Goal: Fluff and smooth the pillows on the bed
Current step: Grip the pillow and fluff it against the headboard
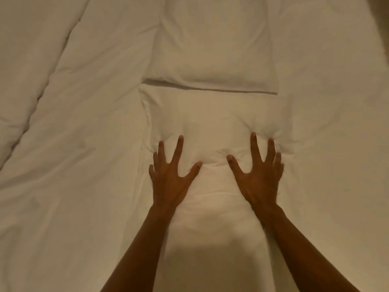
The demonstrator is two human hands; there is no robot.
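Two white pillows lie end to end on the bed in the head view. The near pillow [212, 119] runs from the middle of the frame down toward me. The far pillow [212, 45] lies just beyond it, their edges touching along a seam. My left hand [171, 175] presses flat on the near pillow's left half with fingers spread wide. My right hand [257, 173] presses flat on its right half, fingers also spread. The fabric dents and wrinkles around the fingertips of both hands. Neither hand holds anything.
A white sheet [328, 123] covers the bed on the right of the pillows. A rumpled white duvet [52, 102] with deep folds fills the left side. A dark sliver [384, 9] shows at the top right corner.
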